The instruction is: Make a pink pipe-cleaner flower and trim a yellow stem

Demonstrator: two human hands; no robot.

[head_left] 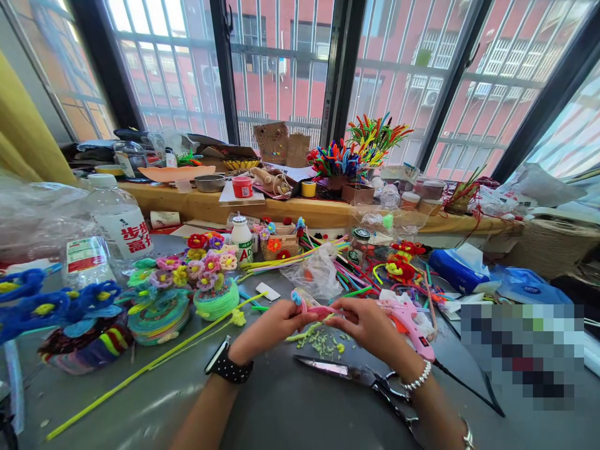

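Note:
Between both hands, above the grey table, is a pink pipe cleaner (321,310) bent into a loop, with a light blue curl at its left end. My left hand (274,325), wearing a watch, pinches the left side of it. Fingers of my right hand (360,319), with a beaded bracelet at the wrist, close on the right side. Yellow-green fuzz clippings (323,342) lie on the table just beneath. Nearer to me rest large scissors (347,370), blades pointing left. A pink hot glue gun (410,322) lies beside my right wrist.
Pipe-cleaner flower pots (215,300) stand at left, near blue flowers (89,300) and plastic bottles (122,219). A long yellow pipe cleaner (135,372) crosses the table. Further right lie a tissue pack (457,272) and the glue gun's cord (469,390). Craft supplies crowd the window ledge (197,203).

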